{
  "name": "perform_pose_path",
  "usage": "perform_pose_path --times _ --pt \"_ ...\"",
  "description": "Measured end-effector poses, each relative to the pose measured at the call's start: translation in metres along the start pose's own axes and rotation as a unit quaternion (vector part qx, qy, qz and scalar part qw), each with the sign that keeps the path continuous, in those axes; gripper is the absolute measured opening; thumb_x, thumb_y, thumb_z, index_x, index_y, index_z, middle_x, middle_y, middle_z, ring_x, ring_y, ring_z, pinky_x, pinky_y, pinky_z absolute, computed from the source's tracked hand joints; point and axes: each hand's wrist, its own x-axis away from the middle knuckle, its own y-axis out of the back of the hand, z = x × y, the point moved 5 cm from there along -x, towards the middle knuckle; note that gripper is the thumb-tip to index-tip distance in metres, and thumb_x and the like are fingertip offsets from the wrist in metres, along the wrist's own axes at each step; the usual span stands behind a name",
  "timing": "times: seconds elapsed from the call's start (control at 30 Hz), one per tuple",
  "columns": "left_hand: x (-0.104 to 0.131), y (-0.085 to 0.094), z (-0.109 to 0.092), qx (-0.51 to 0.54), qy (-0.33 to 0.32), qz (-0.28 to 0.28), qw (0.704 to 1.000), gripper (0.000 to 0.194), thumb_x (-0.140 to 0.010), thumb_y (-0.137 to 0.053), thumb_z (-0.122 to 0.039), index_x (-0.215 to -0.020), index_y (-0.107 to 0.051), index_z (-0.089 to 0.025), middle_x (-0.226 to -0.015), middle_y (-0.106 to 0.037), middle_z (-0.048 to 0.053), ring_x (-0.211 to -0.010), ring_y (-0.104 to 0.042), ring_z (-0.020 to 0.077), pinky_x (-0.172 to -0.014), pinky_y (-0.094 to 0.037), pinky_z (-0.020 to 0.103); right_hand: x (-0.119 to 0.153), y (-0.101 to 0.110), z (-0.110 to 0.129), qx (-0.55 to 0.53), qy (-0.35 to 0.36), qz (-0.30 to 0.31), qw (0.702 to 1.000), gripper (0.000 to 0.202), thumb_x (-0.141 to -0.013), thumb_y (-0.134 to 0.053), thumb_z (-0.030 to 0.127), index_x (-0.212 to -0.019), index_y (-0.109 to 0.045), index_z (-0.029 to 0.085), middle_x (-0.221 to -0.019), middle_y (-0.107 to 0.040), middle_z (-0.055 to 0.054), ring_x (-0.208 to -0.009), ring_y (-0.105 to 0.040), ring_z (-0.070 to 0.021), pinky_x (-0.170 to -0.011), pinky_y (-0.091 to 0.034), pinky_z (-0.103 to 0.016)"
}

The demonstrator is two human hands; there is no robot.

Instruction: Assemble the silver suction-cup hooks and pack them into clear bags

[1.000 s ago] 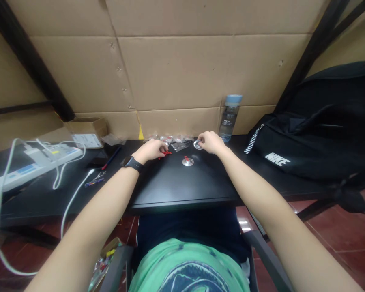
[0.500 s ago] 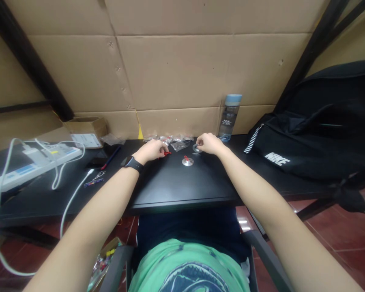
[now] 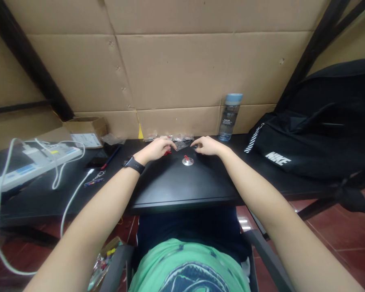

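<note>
My left hand [image 3: 160, 148], a dark watch at its wrist, is over the far part of the desk with its index finger stretched out. A bundle of red cord [image 3: 168, 153] shows just under its fingers. Opposite it, my right hand [image 3: 208, 146] has its index finger extended too, and a metal disc [image 3: 195, 147] is mostly hidden beneath it. Between the fingertips lies a small clear plastic bag [image 3: 182, 145]; touching cannot be made out. Nearer to me, a shiny round metal disc with a red cord loop [image 3: 187, 162] lies on the desk.
More clear packets [image 3: 153, 138] line the cardboard wall. A water bottle [image 3: 229, 117] and a black backpack [image 3: 310, 129] stand right. On the left are a power strip [image 3: 39, 166], a small carton [image 3: 89, 132], a white cable [image 3: 76, 194] and keys [image 3: 94, 181].
Both hands have moved inward towards the plastic bag, index fingers extending. The metal disc that my right fingers pinched is now mostly hidden under that hand. The disc in front stays put.
</note>
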Motion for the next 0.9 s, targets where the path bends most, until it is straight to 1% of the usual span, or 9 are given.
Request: perform_pose_path --times 0.1,0.13,0.2,0.3,0.4,0.5,0.67,0.77,0.9 --pt "0.0 0.001 -0.004 0.012 -0.001 -0.014 1.0 0.03 -0.093 -0.052 -0.012 -0.11 -0.076 -0.021 -0.095 -0.072 0.006 -0.09 -0.068 0.02 -0.089 -0.053 0.031 0.001 -0.003 0.002 -0.005 0.004 0.02 1.0 0.044 -0.083 -0.063 0.012 -0.122 -0.077 0.026 -0.078 -0.079 0.002 -0.057 -0.068 -0.0123 -0.068 -0.051 -0.02" --pt "0.0 0.001 -0.005 0.017 0.0 -0.016 1.0 0.028 -0.093 -0.054 -0.012 -0.109 -0.075 -0.021 -0.089 -0.072 0.005 -0.086 -0.068 0.0198 -0.087 -0.053 0.031 0.0 -0.003 0.002 -0.003 0.004 0.018 1.0 0.047 -0.083 -0.062 0.01 -0.125 -0.076 0.026 -0.079 -0.079 0.002 -0.056 -0.068 -0.0121 -0.068 -0.051 -0.02" --pt "0.0 0.001 -0.007 0.027 0.001 -0.019 0.999 0.024 -0.092 -0.058 -0.014 -0.106 -0.075 -0.021 -0.082 -0.072 0.003 -0.08 -0.068 0.0189 -0.082 -0.053 0.03 0.0 -0.003 0.003 0.007 0.006 0.002 1.0 0.051 -0.082 -0.062 0.01 -0.128 -0.075 0.027 -0.082 -0.079 0.001 -0.062 -0.069 -0.0135 -0.071 -0.05 -0.021" --pt "0.001 0.002 -0.008 0.043 0.004 -0.022 0.999 0.019 -0.09 -0.063 -0.016 -0.103 -0.075 -0.02 -0.082 -0.075 0.003 -0.073 -0.068 0.017 -0.075 -0.053 0.027 -0.002 -0.001 0.004 0.029 0.001 -0.034 0.999 0.047 -0.08 -0.065 0.011 -0.124 -0.076 0.025 -0.09 -0.079 -0.003 -0.078 -0.07 -0.018 -0.074 -0.048 -0.023" --pt "0.001 0.003 -0.009 0.056 0.009 -0.024 0.998 0.017 -0.087 -0.067 -0.016 -0.101 -0.076 -0.019 -0.082 -0.077 0.002 -0.072 -0.07 0.0164 -0.073 -0.052 0.026 -0.003 -0.001 0.005 0.043 -0.009 -0.058 0.997 0.039 -0.08 -0.068 0.016 -0.116 -0.079 0.024 -0.094 -0.079 -0.005 -0.082 -0.069 -0.0204 -0.074 -0.047 -0.025" --pt "0.001 0.003 -0.008 0.069 0.013 -0.022 0.997 0.016 -0.084 -0.072 -0.016 -0.099 -0.076 -0.019 -0.083 -0.079 0.002 -0.074 -0.072 0.0162 -0.074 -0.053 0.025 -0.004 -0.001 0.005 0.045 -0.012 -0.07 0.996 0.033 -0.078 -0.072 0.019 -0.109 -0.08 0.024 -0.093 -0.078 -0.005 -0.081 -0.067 -0.0197 -0.073 -0.045 -0.025" --pt "0.001 0.003 -0.007 0.088 0.016 -0.017 0.996 0.014 -0.08 -0.079 -0.018 -0.094 -0.077 -0.019 -0.082 -0.08 0.002 -0.076 -0.076 0.0167 -0.075 -0.056 0.024 -0.004 0.0 0.009 0.026 0.007 -0.08 0.996 0.032 -0.075 -0.072 0.016 -0.106 -0.081 0.022 -0.085 -0.077 -0.002 -0.075 -0.065 -0.0168 -0.069 -0.042 -0.024" --pt "0.002 0.003 -0.008 0.094 0.015 -0.016 0.995 0.015 -0.079 -0.08 -0.017 -0.094 -0.077 -0.018 -0.081 -0.081 0.003 -0.076 -0.076 0.0168 -0.075 -0.056 0.024 -0.003 0.0 0.014 0.001 0.035 -0.071 0.997 0.031 -0.077 -0.069 0.013 -0.105 -0.081 0.02 -0.077 -0.074 0.0 -0.07 -0.063 -0.0146 -0.069 -0.042 -0.023" --pt "0.002 0.002 -0.008 0.095 0.011 -0.016 0.995 0.014 -0.08 -0.079 -0.016 -0.094 -0.077 -0.019 -0.081 -0.081 0.003 -0.076 -0.077 0.0171 -0.075 -0.056 0.024 -0.003 -0.005 0.017 -0.039 0.068 -0.044 0.996 0.033 -0.079 -0.067 0.014 -0.107 -0.082 0.022 -0.07 -0.07 0.003 -0.064 -0.06 -0.0119 -0.067 -0.042 -0.021"
